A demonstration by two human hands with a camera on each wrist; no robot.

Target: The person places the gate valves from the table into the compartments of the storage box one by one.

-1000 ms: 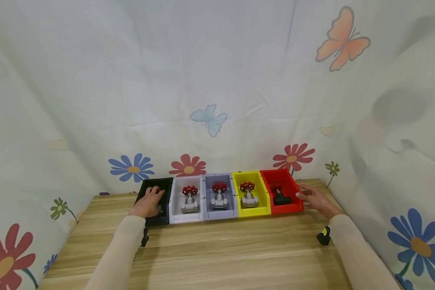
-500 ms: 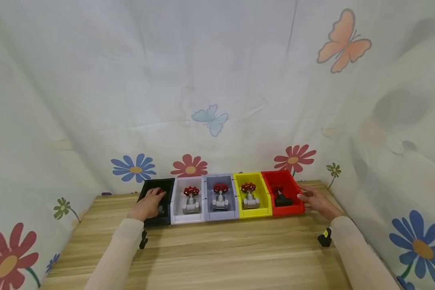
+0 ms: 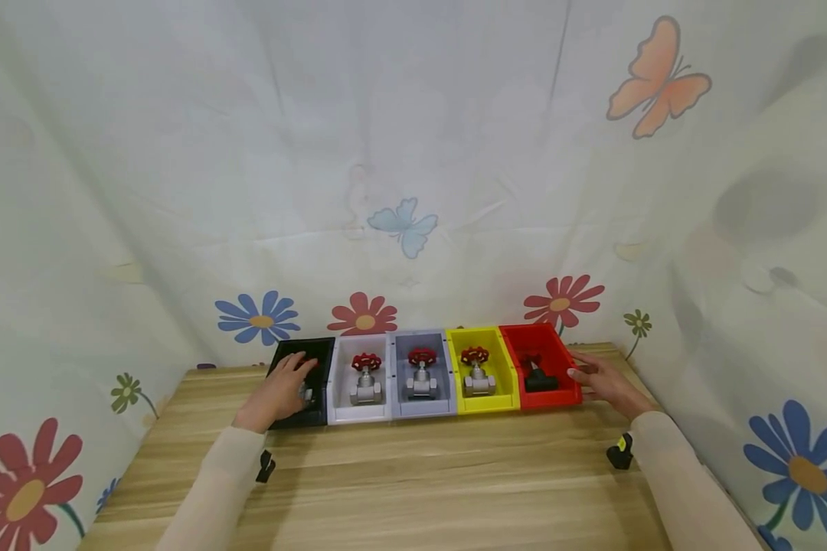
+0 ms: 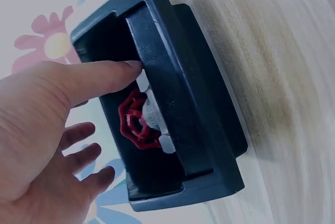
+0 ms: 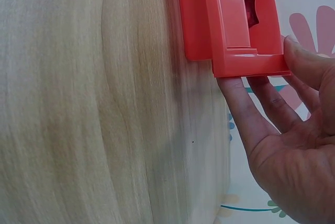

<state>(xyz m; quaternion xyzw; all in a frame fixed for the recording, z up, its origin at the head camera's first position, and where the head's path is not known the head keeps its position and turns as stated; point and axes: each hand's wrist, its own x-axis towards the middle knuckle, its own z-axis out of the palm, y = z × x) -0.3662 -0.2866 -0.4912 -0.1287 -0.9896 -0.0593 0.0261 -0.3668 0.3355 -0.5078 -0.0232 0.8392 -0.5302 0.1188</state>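
My left hand (image 3: 279, 394) is over the black bin (image 3: 325, 357) at the row's left end. In the left wrist view its thumb reaches into the bin beside a gate valve (image 4: 150, 113) with a red handwheel (image 4: 128, 123). The other fingers are spread loosely behind the bin's far rim, and nothing is gripped. At the opposite end my right hand (image 3: 606, 383) touches the red bin (image 3: 553, 346). Its thumb meets the rim's corner while fairly straight fingers rest against the outer end wall. A black valve (image 3: 539, 379) lies inside the red bin.
Between them stand a white bin (image 3: 358, 414), a grey bin (image 3: 420, 408) and a yellow bin (image 3: 485, 402), each with a silver, red-wheeled valve. All sit on a wood-grain table (image 3: 420, 482). A flower-print curtain (image 3: 455, 153) hangs behind and along the sides.
My left hand has drawn back slightly toward the lower left, its fingers coming away from the valve in the black bin. The right hand stays at the red bin. The head view shifted slightly.
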